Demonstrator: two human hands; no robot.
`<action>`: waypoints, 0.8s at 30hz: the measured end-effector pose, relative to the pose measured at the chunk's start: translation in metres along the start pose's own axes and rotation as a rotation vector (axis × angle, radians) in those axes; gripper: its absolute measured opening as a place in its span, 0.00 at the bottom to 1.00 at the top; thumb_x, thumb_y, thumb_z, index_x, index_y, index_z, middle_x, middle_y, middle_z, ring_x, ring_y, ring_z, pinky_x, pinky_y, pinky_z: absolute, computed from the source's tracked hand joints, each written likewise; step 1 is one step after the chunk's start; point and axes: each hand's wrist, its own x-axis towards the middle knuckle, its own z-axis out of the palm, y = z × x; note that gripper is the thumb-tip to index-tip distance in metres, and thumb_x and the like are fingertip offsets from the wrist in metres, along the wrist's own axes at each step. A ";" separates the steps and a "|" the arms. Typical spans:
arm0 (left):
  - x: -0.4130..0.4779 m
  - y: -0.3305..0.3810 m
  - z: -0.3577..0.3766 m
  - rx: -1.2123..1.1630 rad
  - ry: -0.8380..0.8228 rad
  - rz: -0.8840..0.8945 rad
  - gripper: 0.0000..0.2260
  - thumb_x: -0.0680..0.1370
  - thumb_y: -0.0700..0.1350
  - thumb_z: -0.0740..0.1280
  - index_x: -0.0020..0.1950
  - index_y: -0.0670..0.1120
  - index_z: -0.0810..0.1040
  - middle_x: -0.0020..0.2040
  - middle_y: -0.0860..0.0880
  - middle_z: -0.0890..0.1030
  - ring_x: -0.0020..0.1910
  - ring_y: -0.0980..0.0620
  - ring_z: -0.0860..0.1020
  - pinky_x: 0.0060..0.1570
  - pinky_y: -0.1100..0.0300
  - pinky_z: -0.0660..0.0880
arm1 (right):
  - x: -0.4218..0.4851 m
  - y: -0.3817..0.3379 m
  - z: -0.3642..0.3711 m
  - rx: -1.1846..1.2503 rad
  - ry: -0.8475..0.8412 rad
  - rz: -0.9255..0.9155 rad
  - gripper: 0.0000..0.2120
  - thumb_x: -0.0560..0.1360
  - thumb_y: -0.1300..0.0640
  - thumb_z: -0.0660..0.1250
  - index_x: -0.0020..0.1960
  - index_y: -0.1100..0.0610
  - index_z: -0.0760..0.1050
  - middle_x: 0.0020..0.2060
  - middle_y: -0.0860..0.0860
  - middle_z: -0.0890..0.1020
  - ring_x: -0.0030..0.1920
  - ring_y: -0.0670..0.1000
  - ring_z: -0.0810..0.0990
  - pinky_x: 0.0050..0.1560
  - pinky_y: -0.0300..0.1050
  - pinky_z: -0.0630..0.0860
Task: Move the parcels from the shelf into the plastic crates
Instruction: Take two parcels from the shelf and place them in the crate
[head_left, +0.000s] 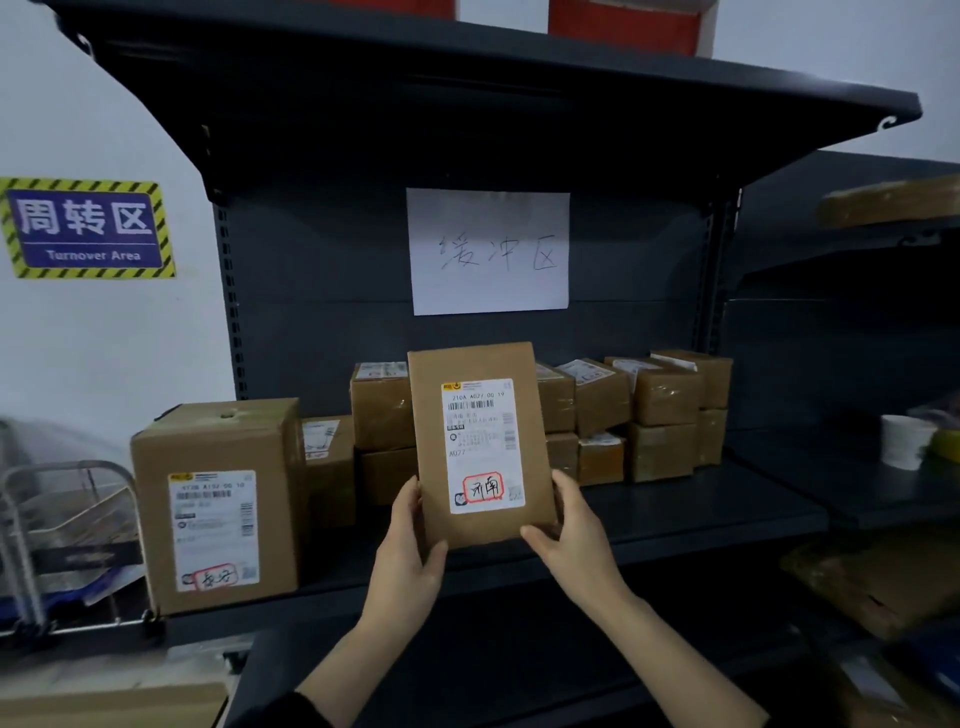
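A flat brown parcel (480, 364) with a white shipping label stands upright in front of the dark shelf (675, 514), label facing me. My left hand (410, 551) grips its lower left edge and my right hand (576, 535) grips its lower right corner. A large brown box (223, 499) with a label stands at the shelf's left end. Several small taped cartons (649, 410) are stacked at the back of the shelf, partly hidden behind the held parcel. No plastic crate is in view.
A metal trolley (67, 525) stands at the left by the wall. A neighbouring shelf on the right holds a white cup (904, 441) and a flat brown parcel (883, 582) lower down. A paper sign (488, 249) hangs on the shelf's back panel.
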 end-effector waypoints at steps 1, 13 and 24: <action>0.002 -0.004 -0.001 0.038 0.011 -0.007 0.36 0.75 0.33 0.66 0.75 0.52 0.52 0.65 0.61 0.65 0.67 0.62 0.63 0.68 0.56 0.64 | 0.004 0.002 0.007 -0.010 -0.002 -0.001 0.34 0.72 0.64 0.69 0.73 0.53 0.58 0.66 0.49 0.72 0.67 0.46 0.69 0.68 0.50 0.69; 0.029 -0.068 -0.001 0.249 0.122 -0.214 0.35 0.75 0.35 0.66 0.75 0.50 0.51 0.69 0.49 0.71 0.66 0.52 0.71 0.64 0.57 0.69 | 0.050 0.043 0.081 -0.158 -0.104 0.044 0.35 0.74 0.60 0.68 0.74 0.54 0.53 0.70 0.49 0.66 0.68 0.46 0.68 0.65 0.40 0.67; 0.036 -0.072 0.003 0.297 0.221 -0.238 0.41 0.71 0.43 0.73 0.76 0.48 0.51 0.74 0.48 0.62 0.73 0.50 0.61 0.69 0.53 0.63 | 0.064 0.056 0.075 -0.181 -0.182 -0.071 0.37 0.72 0.54 0.71 0.74 0.52 0.54 0.70 0.48 0.66 0.68 0.46 0.67 0.66 0.43 0.67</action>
